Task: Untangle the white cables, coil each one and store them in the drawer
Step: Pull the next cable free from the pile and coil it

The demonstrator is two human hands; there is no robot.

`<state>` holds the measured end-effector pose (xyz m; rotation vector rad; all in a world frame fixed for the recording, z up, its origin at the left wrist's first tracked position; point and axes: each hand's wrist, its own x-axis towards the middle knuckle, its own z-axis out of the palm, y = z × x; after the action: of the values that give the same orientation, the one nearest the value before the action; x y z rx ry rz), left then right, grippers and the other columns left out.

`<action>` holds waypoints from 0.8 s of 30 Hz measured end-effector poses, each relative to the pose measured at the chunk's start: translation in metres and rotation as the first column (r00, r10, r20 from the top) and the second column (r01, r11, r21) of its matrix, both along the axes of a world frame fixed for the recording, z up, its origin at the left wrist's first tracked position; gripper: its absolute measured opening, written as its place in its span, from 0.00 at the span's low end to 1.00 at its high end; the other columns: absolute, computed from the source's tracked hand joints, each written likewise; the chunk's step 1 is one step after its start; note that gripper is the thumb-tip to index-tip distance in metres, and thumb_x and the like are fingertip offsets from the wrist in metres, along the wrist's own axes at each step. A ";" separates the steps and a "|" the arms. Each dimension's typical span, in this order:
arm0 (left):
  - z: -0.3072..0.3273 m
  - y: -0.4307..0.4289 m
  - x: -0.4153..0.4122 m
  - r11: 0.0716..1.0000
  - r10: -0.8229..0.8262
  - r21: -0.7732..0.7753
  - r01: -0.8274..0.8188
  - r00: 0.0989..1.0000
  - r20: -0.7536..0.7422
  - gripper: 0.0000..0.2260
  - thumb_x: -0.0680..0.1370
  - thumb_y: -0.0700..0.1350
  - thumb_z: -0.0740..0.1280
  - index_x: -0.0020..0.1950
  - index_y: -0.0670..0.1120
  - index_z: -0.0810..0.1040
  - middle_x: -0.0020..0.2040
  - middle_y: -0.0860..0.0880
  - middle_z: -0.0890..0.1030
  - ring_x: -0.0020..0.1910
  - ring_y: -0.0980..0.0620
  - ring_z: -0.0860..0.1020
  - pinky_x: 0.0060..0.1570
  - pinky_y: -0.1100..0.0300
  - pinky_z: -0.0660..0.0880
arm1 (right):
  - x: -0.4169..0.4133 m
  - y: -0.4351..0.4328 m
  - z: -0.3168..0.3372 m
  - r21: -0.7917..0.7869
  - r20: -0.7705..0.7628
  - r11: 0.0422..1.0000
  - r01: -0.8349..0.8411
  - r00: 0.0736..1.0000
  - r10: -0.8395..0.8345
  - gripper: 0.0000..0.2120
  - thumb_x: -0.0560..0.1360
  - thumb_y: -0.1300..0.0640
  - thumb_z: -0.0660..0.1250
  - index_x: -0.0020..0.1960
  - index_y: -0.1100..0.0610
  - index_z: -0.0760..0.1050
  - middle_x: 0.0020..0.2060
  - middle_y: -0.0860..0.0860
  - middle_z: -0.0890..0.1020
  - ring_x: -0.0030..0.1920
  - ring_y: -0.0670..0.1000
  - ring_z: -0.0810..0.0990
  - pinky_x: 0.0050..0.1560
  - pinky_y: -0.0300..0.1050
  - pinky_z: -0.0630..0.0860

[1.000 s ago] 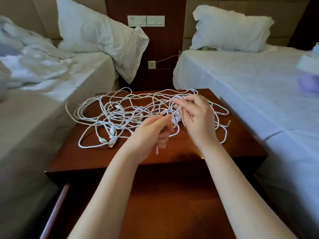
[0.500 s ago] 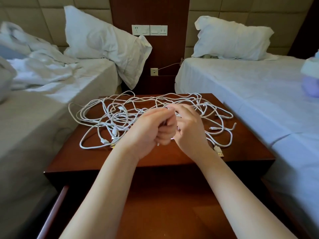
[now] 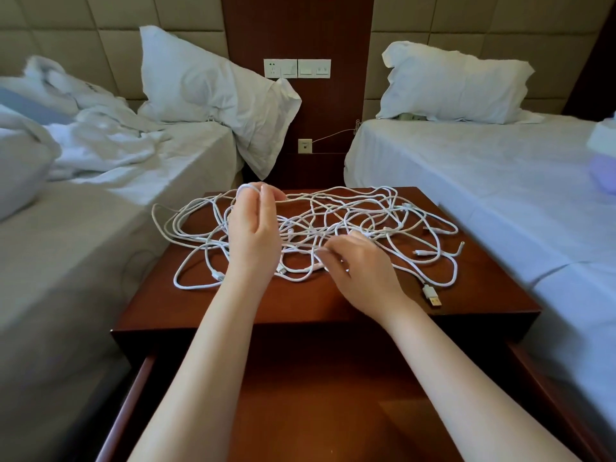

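Tangled white cables [image 3: 320, 225]: left hand [image 3: 253, 235] pinches far strand, right hand [image 3: 363, 271] near strand; my yanking could tighten knots.

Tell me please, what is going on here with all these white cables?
A person is untangling a heap of white cables on a wooden nightstand between two beds. The left hand grips a strand raised at the far side of the heap, and the right hand pinches another strand near the front with its fingers. The cables are one loose tangle; none is coiled yet. The drawer below stands open, with no cable seen in it.
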<state>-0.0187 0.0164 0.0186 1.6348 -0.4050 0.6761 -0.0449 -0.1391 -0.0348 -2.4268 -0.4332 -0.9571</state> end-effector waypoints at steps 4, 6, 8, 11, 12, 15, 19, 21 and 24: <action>-0.013 0.000 0.005 0.953 0.147 0.252 -0.166 0.985 0.091 0.12 0.82 0.39 0.55 0.39 0.46 0.69 0.37 0.51 0.73 0.37 0.59 0.70 0.40 0.75 0.64 | 0.004 -0.001 -0.001 0.037 0.157 0.996 0.079 0.984 -0.084 0.13 0.80 0.52 0.59 0.43 0.57 0.76 0.37 0.47 0.77 0.39 0.47 0.74 0.40 0.43 0.70; -0.020 -0.002 0.006 0.938 0.158 0.304 -0.166 0.986 0.051 0.12 0.83 0.40 0.55 0.40 0.43 0.69 0.37 0.47 0.76 0.36 0.57 0.72 0.39 0.71 0.66 | 0.005 -0.002 -0.001 0.038 0.232 0.992 0.117 0.965 -0.123 0.11 0.80 0.54 0.61 0.45 0.58 0.78 0.39 0.50 0.78 0.40 0.50 0.76 0.41 0.45 0.71; -0.023 -0.006 0.005 0.936 0.130 0.332 -0.120 0.991 -0.008 0.12 0.83 0.43 0.55 0.41 0.41 0.70 0.36 0.44 0.77 0.35 0.48 0.76 0.39 0.54 0.74 | 0.004 -0.003 -0.001 0.069 0.310 0.989 0.129 0.940 -0.144 0.10 0.80 0.55 0.62 0.47 0.60 0.78 0.40 0.52 0.78 0.41 0.52 0.77 0.42 0.48 0.72; -0.018 -0.017 -0.003 0.936 0.044 0.352 0.009 0.989 -0.144 0.13 0.83 0.44 0.54 0.40 0.45 0.70 0.34 0.45 0.75 0.34 0.44 0.76 0.37 0.47 0.74 | 0.003 -0.006 0.003 0.134 0.388 0.988 0.073 0.914 -0.120 0.13 0.81 0.53 0.60 0.47 0.61 0.78 0.40 0.54 0.79 0.41 0.52 0.76 0.41 0.50 0.73; -0.016 -0.021 -0.007 0.942 -0.003 0.327 0.068 0.981 -0.195 0.14 0.83 0.44 0.55 0.38 0.47 0.69 0.33 0.47 0.73 0.33 0.46 0.74 0.35 0.48 0.72 | 0.003 -0.008 0.006 0.158 0.400 0.986 0.046 0.911 -0.106 0.13 0.81 0.52 0.60 0.48 0.61 0.78 0.40 0.54 0.79 0.41 0.50 0.75 0.41 0.49 0.73; -0.012 -0.026 -0.013 0.934 -0.254 0.143 0.327 0.889 -0.381 0.16 0.83 0.44 0.55 0.36 0.43 0.69 0.27 0.52 0.67 0.27 0.55 0.65 0.28 0.58 0.64 | 0.002 -0.016 0.019 0.235 0.365 0.971 -0.049 0.930 -0.041 0.13 0.78 0.52 0.64 0.47 0.61 0.78 0.40 0.52 0.79 0.40 0.48 0.75 0.40 0.45 0.74; -0.007 -0.027 -0.020 0.822 -0.477 0.048 0.568 0.731 -0.489 0.20 0.83 0.50 0.53 0.37 0.42 0.73 0.24 0.54 0.63 0.24 0.57 0.59 0.25 0.65 0.57 | -0.004 -0.021 0.035 0.376 0.214 0.912 -0.165 0.973 0.087 0.05 0.77 0.57 0.67 0.48 0.58 0.80 0.42 0.45 0.77 0.43 0.43 0.76 0.44 0.31 0.72; -0.005 -0.027 -0.024 0.744 -0.557 0.024 0.668 0.639 -0.530 0.18 0.83 0.48 0.53 0.39 0.41 0.72 0.26 0.51 0.62 0.24 0.57 0.59 0.25 0.65 0.56 | -0.006 -0.021 0.038 0.426 0.163 0.883 -0.197 0.977 0.139 0.03 0.77 0.58 0.67 0.49 0.55 0.79 0.42 0.43 0.77 0.44 0.39 0.76 0.45 0.29 0.70; -0.003 -0.022 -0.026 0.626 -0.660 -0.036 0.779 0.504 -0.557 0.16 0.83 0.43 0.53 0.40 0.40 0.73 0.26 0.51 0.65 0.25 0.55 0.61 0.26 0.65 0.60 | -0.006 -0.020 0.037 0.507 0.091 0.828 -0.239 0.970 0.224 0.04 0.78 0.60 0.66 0.49 0.53 0.79 0.43 0.44 0.79 0.45 0.38 0.77 0.47 0.29 0.71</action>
<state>-0.0450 -0.0061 0.0154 1.5724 -0.7212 -0.4965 -0.0512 -0.1588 0.0025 -1.8291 -0.4070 -0.8669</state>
